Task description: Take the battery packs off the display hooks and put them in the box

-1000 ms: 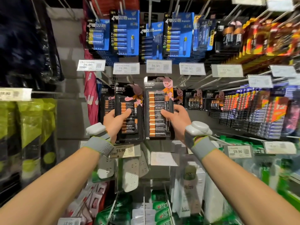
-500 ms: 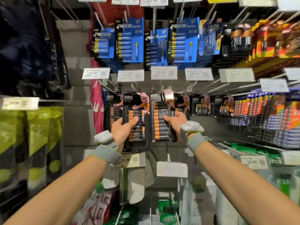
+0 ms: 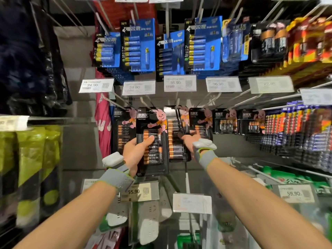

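My left hand point(image 3: 136, 151) grips a black battery pack point(image 3: 152, 141) with orange cells and a pink rabbit, thumb across its front. To its right, my right hand point(image 3: 190, 141) holds a second black pack point(image 3: 175, 135) of orange cells by its right edge, up at a display hook point(image 3: 177, 103). More black packs point(image 3: 201, 121) hang on the hooks left and right of these. No box is in view.
Blue battery packs point(image 3: 142, 45) hang in the row above, over white price tags point(image 3: 179, 83). Red and orange packs point(image 3: 305, 42) fill the right side. Green bags point(image 3: 34, 159) stand on the left. Power strips point(image 3: 149, 221) and price tags point(image 3: 140, 192) hang below my hands.
Both hands have pushed farther toward the rack and slightly up with their packs. The view has tilted, so the shelves sit lower in frame.
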{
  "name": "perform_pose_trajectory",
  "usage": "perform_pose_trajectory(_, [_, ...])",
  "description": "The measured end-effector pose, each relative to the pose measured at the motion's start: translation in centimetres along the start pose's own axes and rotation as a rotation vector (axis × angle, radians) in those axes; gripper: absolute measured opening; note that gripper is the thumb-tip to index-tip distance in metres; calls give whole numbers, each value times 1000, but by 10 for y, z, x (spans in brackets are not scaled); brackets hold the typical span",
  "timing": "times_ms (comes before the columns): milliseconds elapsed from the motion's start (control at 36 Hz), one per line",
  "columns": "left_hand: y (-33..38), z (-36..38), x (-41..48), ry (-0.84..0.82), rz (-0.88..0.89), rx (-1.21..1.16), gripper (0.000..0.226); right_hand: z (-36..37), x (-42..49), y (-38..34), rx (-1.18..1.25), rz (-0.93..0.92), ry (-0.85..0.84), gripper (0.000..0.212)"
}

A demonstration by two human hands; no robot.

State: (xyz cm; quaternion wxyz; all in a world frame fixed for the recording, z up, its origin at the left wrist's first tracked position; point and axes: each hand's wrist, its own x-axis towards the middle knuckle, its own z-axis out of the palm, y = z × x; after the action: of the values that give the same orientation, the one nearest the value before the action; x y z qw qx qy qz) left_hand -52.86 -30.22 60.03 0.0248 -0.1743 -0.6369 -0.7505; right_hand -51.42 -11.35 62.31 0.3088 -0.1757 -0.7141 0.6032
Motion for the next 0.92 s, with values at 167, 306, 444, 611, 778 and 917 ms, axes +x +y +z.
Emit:
perform_pose_trajectory(167, [-4,-5,6,14,-11,-27,22,2,8,9,-27,-25,-24,45])
perform_pose_trajectory(306, [-4,-7,7,15,6,-15,25,0,10,10,-10,-43,16,46])
perform_pose_trajectory(444, [-7,-8,10,35,19,-12,17,3,6,12,48,-38,46,47])
perform_pose_trajectory(611, [-7,-8,10,-8,23,-36,14,-1,3,13,-8,-39,15,38])
perform_pose_trajectory(778, [-5,-5,7,-3,53,-34,11,1,4,17,-5,-31,15,41])
perform_pose_trajectory(917, [-4,-3,6,-16,35,-36,20,3,5,18,-56,-28,32,48])
